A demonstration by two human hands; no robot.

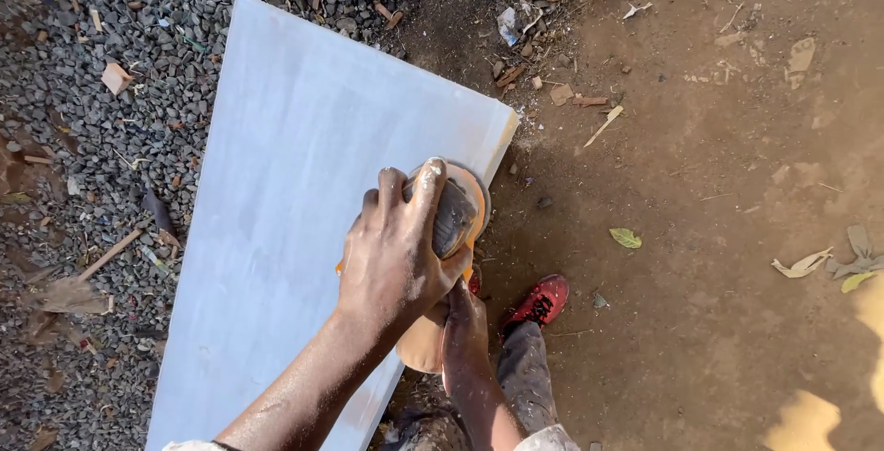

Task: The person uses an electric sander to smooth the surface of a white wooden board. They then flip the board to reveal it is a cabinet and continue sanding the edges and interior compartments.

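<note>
Outdoors: bare dirt to the right of the grip, grey gravel (138,119) to the left. Left hand (398,248) wrapped shut over top of orange sander (458,216), pressing it onto white board (295,184) near its right edge. Right hand (465,327) closed on sander's rear, just below. Board's long axis runs away from the grip, up-left. Red shoe (543,299) right of hands.

Left hand (398,253) pressed atop orange sander (456,216), right hand (465,322) gripping its near handle, on pale board (295,184) over gravel (110,119).
</note>
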